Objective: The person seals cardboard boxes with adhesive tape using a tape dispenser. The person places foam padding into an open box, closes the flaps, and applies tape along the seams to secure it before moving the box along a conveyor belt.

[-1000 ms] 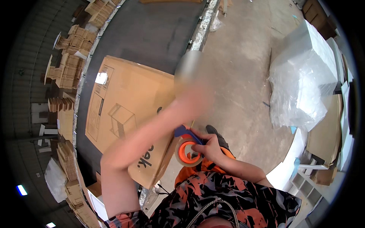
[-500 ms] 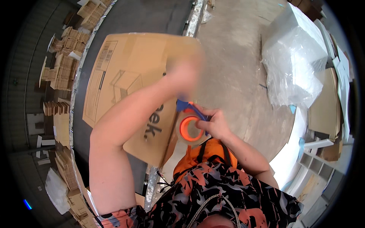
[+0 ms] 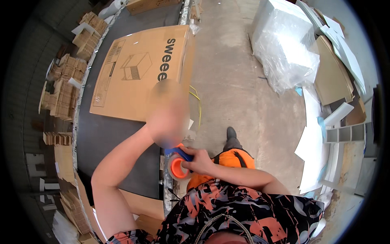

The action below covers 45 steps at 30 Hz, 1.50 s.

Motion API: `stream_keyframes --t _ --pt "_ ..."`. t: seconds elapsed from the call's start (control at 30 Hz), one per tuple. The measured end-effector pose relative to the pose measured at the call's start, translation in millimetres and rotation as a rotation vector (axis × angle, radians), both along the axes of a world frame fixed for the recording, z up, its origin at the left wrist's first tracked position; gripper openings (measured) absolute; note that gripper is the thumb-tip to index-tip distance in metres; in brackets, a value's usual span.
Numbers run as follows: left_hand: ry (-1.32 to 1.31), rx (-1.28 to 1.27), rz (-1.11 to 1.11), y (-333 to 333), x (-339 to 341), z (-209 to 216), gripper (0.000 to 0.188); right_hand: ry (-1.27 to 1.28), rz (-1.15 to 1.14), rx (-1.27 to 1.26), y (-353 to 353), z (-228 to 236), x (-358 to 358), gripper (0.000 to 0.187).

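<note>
My right hand point(image 3: 200, 161) is closed round the blue handle of a tape dispenser point(image 3: 178, 166), which carries a roll of clear tape on an orange core. My left hand point(image 3: 167, 120) is smeared, just beyond the dispenser and over the near right corner of a large brown carton point(image 3: 122, 91); its fingers cannot be made out. Flat on a black conveyor belt point(image 3: 122, 138), the carton has dark lettering and a line drawing of a piece of furniture on top. Part of its right edge is hidden by the left hand.
Another carton point(image 3: 148, 5) lies farther up the belt. Stacks of folded cardboard point(image 3: 65, 95) line the left side. A yellow strap point(image 3: 197, 99) hangs at the belt's right edge. A plastic-wrapped white block point(image 3: 284, 44) and flat boards point(image 3: 335, 69) stand across the floor.
The carton now lies farther from me on the belt, with more belt showing on its near side. My left hand has come nearer, and the dispenser has shifted left and toward me.
</note>
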<state>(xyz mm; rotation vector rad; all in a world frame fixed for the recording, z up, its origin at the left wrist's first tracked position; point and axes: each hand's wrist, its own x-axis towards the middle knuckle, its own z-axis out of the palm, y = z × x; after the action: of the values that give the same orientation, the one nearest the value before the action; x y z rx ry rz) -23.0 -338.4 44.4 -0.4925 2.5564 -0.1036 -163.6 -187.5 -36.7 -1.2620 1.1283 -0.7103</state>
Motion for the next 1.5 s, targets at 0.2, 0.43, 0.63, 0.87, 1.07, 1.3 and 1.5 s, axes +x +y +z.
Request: stream_keyframes --t 0.2,0.43,0.63,0.87,1.07,1.3,1.5 --pt "-0.001 0.088 0.059 -28 22 -40 0.042 0.315 0.09 -0.47 -76 -32 87 0.039" --pt "-0.042 0.087 0.359 -16 -6 20 0.095 -0.043 0.101 -0.065 -33 -89 40 0.052" --pt "0.459 -0.038 0.184 -28 38 -28 0.111 -0.551 -0.471 0.283 -71 -88 -82 0.055" --pt "0.497 0.004 0.148 -36 39 -22 0.107 -0.222 -0.159 0.159 -92 -48 -42 0.062" --pt "0.459 -0.035 0.144 -38 35 -25 0.102 -0.143 -0.216 -0.059 -44 -56 31 0.061" --pt "0.522 -0.07 0.141 -48 37 -32 0.098 0.139 -0.112 -0.286 -71 -53 67 0.05" --pt "0.523 -0.088 0.163 -45 36 -31 0.096 -0.566 -0.442 0.312 -57 -107 -52 0.057"
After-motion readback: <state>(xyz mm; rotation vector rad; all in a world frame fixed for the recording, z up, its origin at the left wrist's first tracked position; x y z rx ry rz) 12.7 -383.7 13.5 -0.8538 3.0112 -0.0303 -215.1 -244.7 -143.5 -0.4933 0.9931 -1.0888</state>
